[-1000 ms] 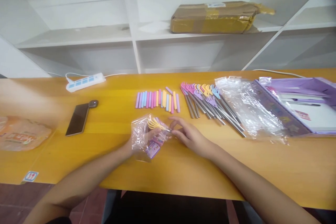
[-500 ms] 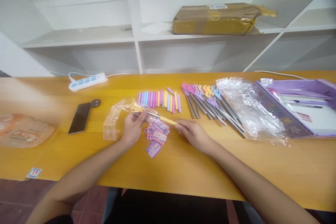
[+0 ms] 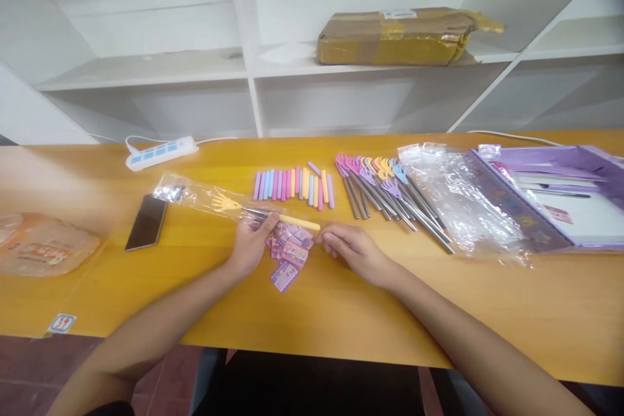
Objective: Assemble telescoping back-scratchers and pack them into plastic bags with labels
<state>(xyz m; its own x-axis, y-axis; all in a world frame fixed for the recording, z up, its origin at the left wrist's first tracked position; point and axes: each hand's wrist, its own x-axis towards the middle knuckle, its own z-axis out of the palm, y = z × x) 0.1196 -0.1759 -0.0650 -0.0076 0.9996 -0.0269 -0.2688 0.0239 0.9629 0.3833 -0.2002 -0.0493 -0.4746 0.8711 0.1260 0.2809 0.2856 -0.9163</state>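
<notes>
My left hand [image 3: 251,244] is closed around a back scratcher with a yellow hand-shaped head, a metal rod and a yellow handle [image 3: 299,221]. A clear plastic bag [image 3: 195,198] covers its head and stretches out to the left. My right hand [image 3: 348,247] has its fingers pinched together just beside the handle's end; whatever sits between them is too small to make out. Beneath the handle lies a loose pile of pink and purple printed cards [image 3: 292,253]. Behind it, colored handle tubes [image 3: 283,184] form a row.
Several back scratchers with metal rods [image 3: 385,192] lie right of the tubes. Beyond them are a stack of clear bags [image 3: 463,201] and a purple box [image 3: 531,201]. On the left are a phone [image 3: 146,222], a power strip [image 3: 162,153] and an orange package [image 3: 46,244].
The plastic bag now extends straight left over the scratcher's head, reaching the phone. The scratcher has shifted left, and my right fingers have come off its handle end.
</notes>
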